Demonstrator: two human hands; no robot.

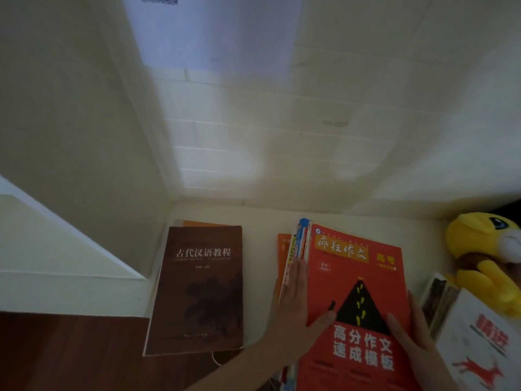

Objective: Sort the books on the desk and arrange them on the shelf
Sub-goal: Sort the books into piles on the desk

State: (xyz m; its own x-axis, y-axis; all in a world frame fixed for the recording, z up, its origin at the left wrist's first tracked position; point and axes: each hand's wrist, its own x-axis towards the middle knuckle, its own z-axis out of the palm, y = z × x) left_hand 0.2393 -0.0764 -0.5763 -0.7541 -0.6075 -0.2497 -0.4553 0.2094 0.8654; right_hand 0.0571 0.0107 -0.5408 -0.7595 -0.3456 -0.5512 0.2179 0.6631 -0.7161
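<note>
Books all lie on the table (259,221), none visibly shelved: a brown book (200,289) at left, a white book (479,342) at right, and between them a stack (294,244) topped by a red book (358,277). The left hand (296,300) and right hand (417,334) press straight fingers against its sides, thumbs on the cover. Sorting seems barely begun.

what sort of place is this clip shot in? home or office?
Probably a home study corner, perhaps a student's room: a red exam-prep book topping a pile and a brown textbook on a pale desk, a yellow plush toy at the right, and a brick-pattern wall behind.
</note>
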